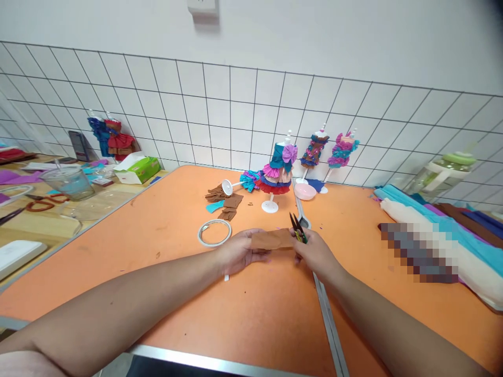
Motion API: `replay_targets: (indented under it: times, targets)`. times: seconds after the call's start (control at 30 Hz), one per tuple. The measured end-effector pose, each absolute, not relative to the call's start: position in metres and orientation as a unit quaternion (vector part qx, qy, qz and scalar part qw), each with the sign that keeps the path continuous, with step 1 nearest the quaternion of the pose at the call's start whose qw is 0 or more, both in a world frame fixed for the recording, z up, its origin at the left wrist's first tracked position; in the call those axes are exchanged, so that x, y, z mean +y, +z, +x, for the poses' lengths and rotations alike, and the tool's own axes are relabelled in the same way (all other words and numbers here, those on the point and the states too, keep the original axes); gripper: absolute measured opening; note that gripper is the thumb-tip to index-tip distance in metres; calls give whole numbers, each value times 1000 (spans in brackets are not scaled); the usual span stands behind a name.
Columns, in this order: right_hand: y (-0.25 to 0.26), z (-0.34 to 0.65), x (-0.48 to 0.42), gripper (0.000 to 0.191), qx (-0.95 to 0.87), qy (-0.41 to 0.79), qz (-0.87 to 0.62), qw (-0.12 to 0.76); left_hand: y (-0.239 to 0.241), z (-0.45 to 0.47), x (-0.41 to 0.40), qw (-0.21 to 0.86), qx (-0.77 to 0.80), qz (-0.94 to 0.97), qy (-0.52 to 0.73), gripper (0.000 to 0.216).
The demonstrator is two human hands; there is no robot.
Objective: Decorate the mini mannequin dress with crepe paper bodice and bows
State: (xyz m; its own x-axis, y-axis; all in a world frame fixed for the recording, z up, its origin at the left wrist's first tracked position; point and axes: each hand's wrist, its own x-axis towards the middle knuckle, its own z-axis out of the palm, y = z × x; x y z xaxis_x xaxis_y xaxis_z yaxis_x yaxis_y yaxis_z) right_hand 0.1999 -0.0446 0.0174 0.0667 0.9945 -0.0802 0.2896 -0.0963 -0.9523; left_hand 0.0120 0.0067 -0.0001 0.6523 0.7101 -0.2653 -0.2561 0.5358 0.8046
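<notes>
A strip of brown crepe paper [272, 240] stretches level between my two hands, above the orange table. My left hand [240, 252] grips its left end, thumb on top and fingers underneath. At the other end, my right hand [312, 248] pinches the paper and also holds small thread snips [298, 229], their dark blades pointing up and away. Left of the paper lies a roll of white double-sided tape [214, 233]. Behind it are brown crepe pieces [228, 203] and a blue scrap [215, 207]. A mini dress form in a ruffled paper dress [280, 170] stands beyond my hands.
A pink bowl [305, 191] and two more dressed forms stand near the tiled wall; another form lies on its side. Crepe rolls [444, 235] and a bottle [444, 170] are at right. Leftward, a wooden table carries scissors [47, 202], a plastic cup [66, 180] and tissues [137, 168].
</notes>
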Motion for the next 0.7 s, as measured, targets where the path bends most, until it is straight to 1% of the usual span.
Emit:
replay_targets:
  times: [0.07, 0.2, 0.27, 0.37, 0.47, 0.6, 0.63, 0.7]
  targets:
    - [17, 202, -44, 21, -535, 448, -603, 388, 2, 12, 5, 807, 316, 398, 301, 18]
    - [15, 203, -45, 26, -518, 484, -588, 389, 4, 12, 2, 815, 308, 390, 299, 34]
    - [13, 203, -45, 26, -526, 489, -585, 377, 3, 12, 3, 813, 302, 394, 304, 34]
    - [13, 203, -45, 26, -537, 456, -602, 376, 2, 12, 6, 814, 301, 376, 324, 27]
    - [14, 204, -45, 27, -537, 420, -619, 390, 2, 11, 9, 840, 254, 338, 341, 30]
    - [18, 203, -46, 27, -550, 401, -624, 383, 4, 9, 9, 883, 235, 314, 258, 31]
    - [18, 203, -46, 28, -552, 400, -625, 379, 4, 9, 8, 883, 240, 319, 247, 31]
    - [17, 203, -46, 29, -552, 394, -630, 379, 3, 10, 7, 869, 246, 339, 263, 37]
